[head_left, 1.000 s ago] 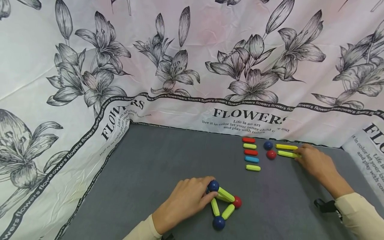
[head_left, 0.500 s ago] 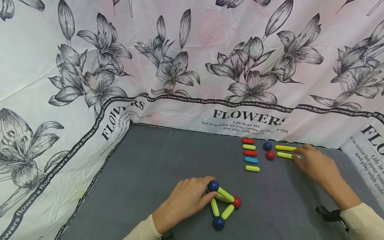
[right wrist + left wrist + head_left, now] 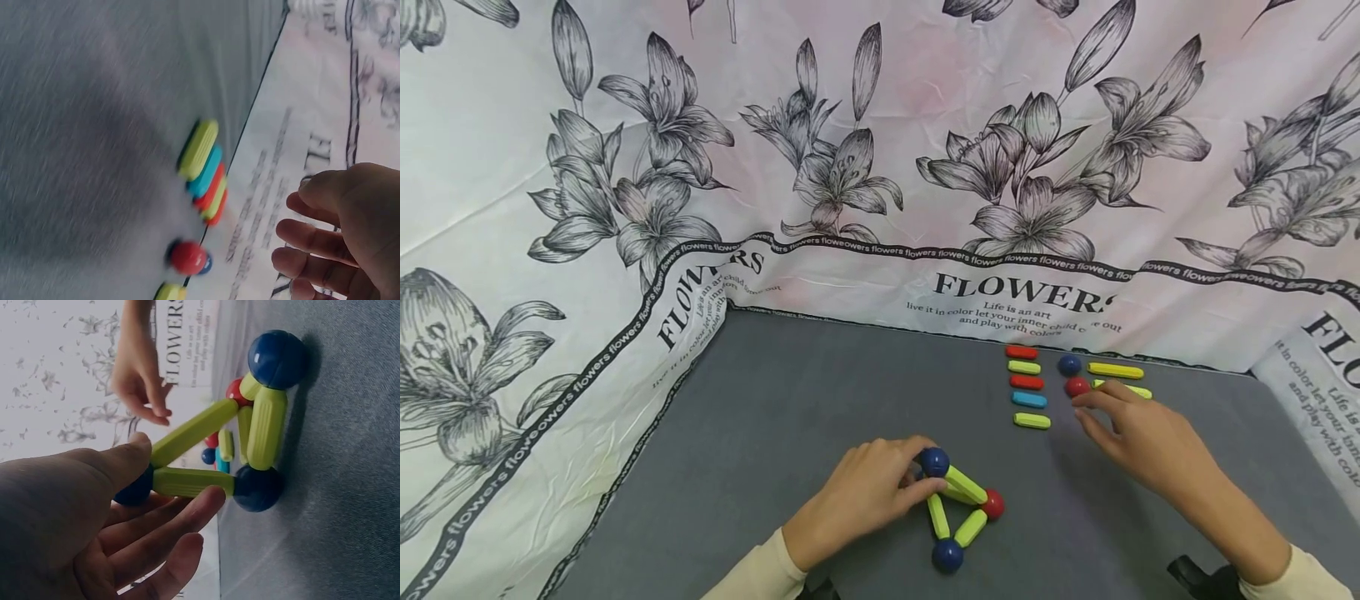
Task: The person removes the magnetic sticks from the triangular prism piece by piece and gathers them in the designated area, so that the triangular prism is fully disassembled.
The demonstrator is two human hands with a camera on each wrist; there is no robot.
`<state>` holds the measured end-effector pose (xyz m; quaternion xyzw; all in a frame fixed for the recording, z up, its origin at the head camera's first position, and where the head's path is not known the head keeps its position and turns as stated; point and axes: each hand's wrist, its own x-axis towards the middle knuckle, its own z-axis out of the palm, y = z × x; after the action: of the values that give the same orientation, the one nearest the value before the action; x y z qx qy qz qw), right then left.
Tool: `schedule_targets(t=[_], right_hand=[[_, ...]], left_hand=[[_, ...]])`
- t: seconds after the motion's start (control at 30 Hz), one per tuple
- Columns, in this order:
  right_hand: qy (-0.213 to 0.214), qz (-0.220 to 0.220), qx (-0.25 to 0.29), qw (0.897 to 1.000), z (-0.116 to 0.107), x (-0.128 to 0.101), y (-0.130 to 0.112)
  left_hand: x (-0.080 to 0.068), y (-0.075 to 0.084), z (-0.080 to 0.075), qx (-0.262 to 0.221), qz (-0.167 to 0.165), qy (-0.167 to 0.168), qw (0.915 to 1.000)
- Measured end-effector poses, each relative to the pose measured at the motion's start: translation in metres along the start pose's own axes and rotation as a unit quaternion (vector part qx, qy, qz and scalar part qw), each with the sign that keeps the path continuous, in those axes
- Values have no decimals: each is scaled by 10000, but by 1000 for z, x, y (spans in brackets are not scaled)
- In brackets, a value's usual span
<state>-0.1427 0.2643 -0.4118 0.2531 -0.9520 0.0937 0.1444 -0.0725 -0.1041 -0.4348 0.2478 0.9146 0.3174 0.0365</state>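
Note:
A small frame of yellow-green sticks (image 3: 965, 486) joined by balls stands on the grey mat (image 3: 805, 400). My left hand (image 3: 912, 477) pinches its top blue ball (image 3: 934, 462) between thumb and fingers; the left wrist view shows that blue ball (image 3: 134, 487) in the pinch. A red ball (image 3: 993, 503) and another blue ball (image 3: 947, 555) form the other corners. My right hand (image 3: 1086, 410) hovers with loosely spread fingers, holding nothing, its fingertips just beside a loose red ball (image 3: 1077, 386). The right wrist view shows that red ball (image 3: 187, 257) lying free.
A column of short sticks (image 3: 1027, 385), red, yellow-green and blue, lies left of the loose red ball. A loose blue ball (image 3: 1070, 364) and two long yellow sticks (image 3: 1116, 370) lie at the back right. Flowered cloth (image 3: 880, 167) walls the mat behind and at the sides.
My right hand has left the long yellow sticks and moved left and nearer, up to the loose red ball. The left hand and the frame have stayed put.

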Motion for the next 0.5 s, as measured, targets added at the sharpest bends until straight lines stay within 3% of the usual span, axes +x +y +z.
schedule_targets(t=[0.5], right_hand=[[-522, -578, 649, 9948, 7, -1, -64]], left_hand=[[5, -22, 15, 22, -24, -28, 10000]])
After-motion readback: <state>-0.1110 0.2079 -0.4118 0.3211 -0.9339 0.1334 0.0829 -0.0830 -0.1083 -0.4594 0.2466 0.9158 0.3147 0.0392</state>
